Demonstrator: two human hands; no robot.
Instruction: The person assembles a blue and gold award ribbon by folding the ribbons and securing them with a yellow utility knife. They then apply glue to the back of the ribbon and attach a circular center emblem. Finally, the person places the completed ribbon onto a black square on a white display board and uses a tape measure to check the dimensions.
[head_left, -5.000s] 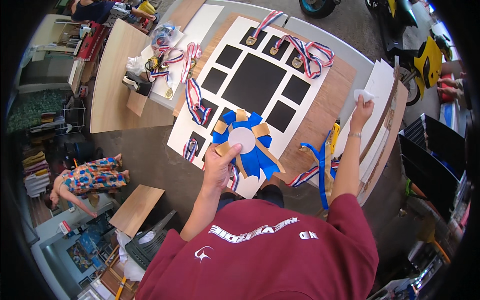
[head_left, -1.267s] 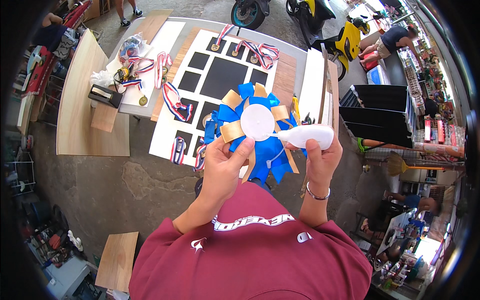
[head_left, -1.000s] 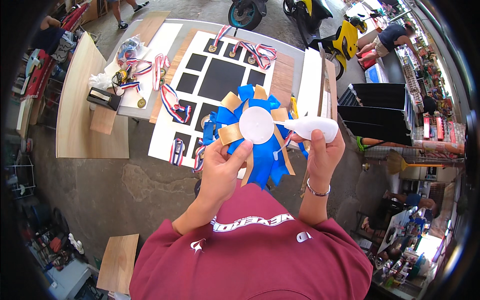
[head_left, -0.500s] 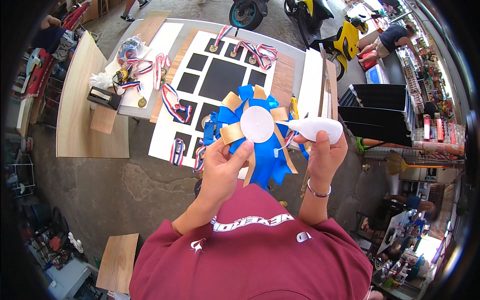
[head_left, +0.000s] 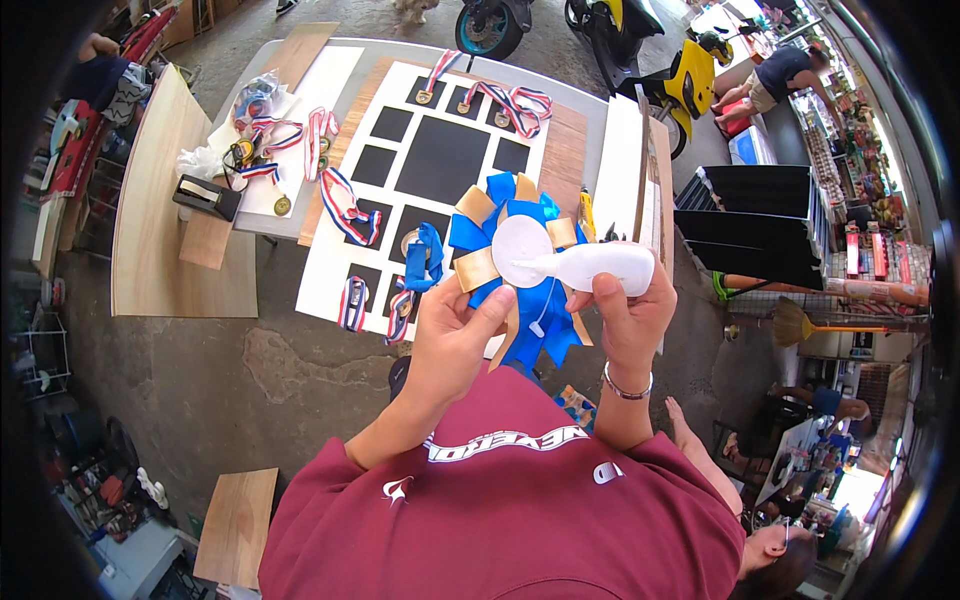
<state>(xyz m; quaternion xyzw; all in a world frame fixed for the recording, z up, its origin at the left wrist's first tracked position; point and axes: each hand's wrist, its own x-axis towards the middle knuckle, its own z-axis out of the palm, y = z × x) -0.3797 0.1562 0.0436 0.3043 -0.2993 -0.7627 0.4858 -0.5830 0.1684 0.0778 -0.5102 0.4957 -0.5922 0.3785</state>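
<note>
My left hand [head_left: 452, 338] grips a blue and gold ribbon rosette [head_left: 468, 234] by its lower left edge, thumb on the front. A round white disc [head_left: 515, 240] forms the rosette's centre. In my right hand [head_left: 635, 322] is a white squeeze bottle [head_left: 608, 268], tilted on its side, its narrow nozzle over the disc. Whether the tip touches the disc I cannot tell. A small white cap dangles from the bottle on a thin strap. Just beyond my left hand, a medal on a blue ribbon [head_left: 424, 256] lies on a white board [head_left: 335, 255].
The board has black rectangular panels [head_left: 443, 160] and several striped-ribbon medals [head_left: 512, 105]. A black tape dispenser [head_left: 208, 196] and more medals [head_left: 283, 206] are at the left. A black rack [head_left: 755, 230] stands right. Motorbikes [head_left: 685, 85] are beyond the table; a person [head_left: 775, 555] is at lower right.
The bottle has moved left, bringing its nozzle from the disc's right edge to over its middle. The rosette has shifted slightly right. A person has come into view at lower right.
</note>
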